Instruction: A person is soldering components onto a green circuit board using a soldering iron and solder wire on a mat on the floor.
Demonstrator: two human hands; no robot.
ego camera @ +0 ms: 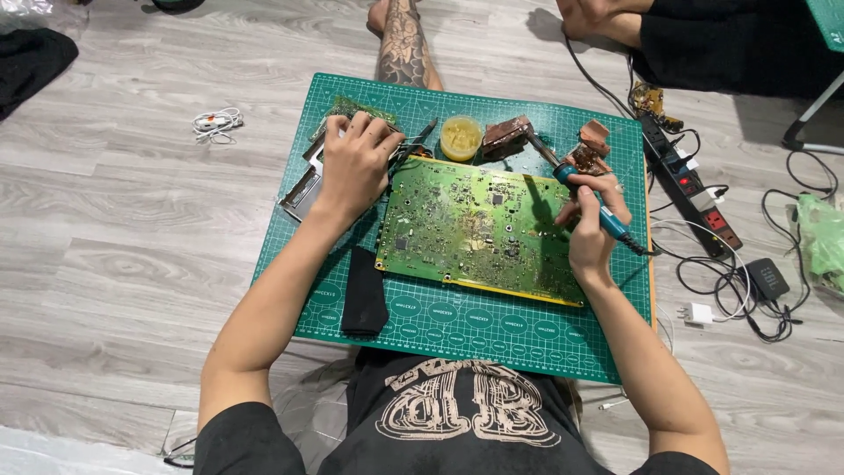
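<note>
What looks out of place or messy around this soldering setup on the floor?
The cables beside the power strip lie in a loose tangle on the floor, close to the right hand holding the soldering iron. The large circuit board sits slightly askew on the green mat. Nothing looks spilled.

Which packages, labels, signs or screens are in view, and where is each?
Round yellow tub: far edge of the green cutting mat, open, no readable label.
Green plastic bag: floor at far right, crumpled.
Printed oval markings: near edge of the mat, pale on green.
No screens or signs.
</note>
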